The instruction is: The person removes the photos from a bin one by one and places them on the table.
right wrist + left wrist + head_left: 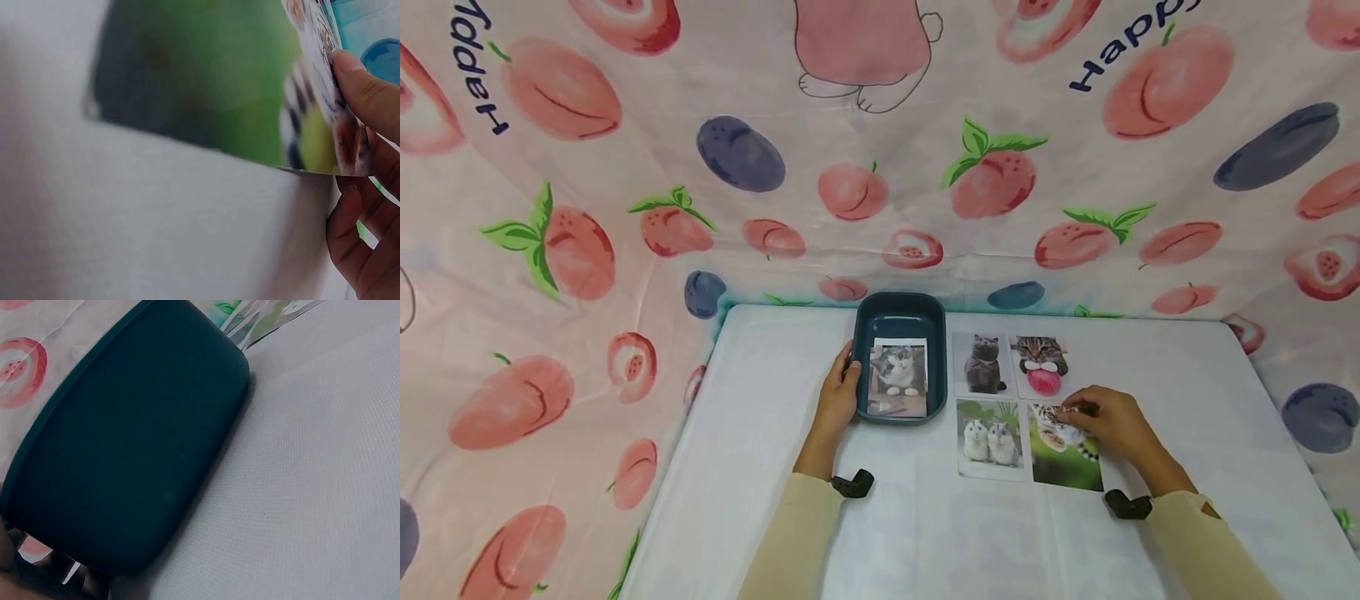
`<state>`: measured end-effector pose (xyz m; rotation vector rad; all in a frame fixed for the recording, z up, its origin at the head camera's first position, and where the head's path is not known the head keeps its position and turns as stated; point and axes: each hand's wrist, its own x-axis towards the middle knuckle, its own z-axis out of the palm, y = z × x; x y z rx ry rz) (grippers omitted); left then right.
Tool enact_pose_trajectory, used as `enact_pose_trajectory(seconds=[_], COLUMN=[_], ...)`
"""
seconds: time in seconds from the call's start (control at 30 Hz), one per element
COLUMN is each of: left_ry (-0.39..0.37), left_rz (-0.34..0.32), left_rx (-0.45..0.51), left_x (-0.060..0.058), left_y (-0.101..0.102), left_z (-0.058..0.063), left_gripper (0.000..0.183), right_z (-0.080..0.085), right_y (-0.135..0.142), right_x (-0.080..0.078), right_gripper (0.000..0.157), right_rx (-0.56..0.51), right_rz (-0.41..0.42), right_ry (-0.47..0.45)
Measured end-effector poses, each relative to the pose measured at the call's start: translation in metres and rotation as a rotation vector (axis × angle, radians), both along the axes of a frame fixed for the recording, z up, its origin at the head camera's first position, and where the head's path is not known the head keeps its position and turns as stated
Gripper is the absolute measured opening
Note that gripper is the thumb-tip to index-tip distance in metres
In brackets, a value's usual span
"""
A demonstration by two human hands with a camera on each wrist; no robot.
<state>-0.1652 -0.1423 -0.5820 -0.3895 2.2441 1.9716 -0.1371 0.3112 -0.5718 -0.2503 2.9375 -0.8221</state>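
Observation:
My left hand [837, 396] grips the left side of a dark teal rectangular tray [901, 321], with the thumb at the rim. Inside the tray lies a photo card of a grey and white cat [898, 379]. Seen from the left wrist, the tray's outer wall [131, 437] fills much of the view and hides most of the hand. My right hand [1112, 421] pinches the upper right edge of a tiger photo card [1066, 460]. Up close in the right wrist view, the thumb [365, 90] presses the card's face, and its corner stands raised off the white cloth.
Right of the tray lie several photo cards: a dark grey cat [983, 365], a tabby with a pink ball [1042, 367] and two white-furred rodents [990, 440]. A white cloth [925, 533] covers the table. Behind it hangs a peach-printed curtain [865, 125].

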Motion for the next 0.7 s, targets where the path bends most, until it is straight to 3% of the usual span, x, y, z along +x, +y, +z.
enact_pose_trajectory(seconds=[0.7], left_ry=[-0.002], left_rz=[-0.009], left_rx=[-0.005], left_x=[0.0027], left_y=[-0.0008], left_z=[0.0023], left_gripper=[0.048], right_z=[-0.0023], right_y=[-0.0066], right_x=[0.0011], right_gripper=[0.015], right_rx=[-0.032], right_rz=[0.013], right_ry=[0.115])
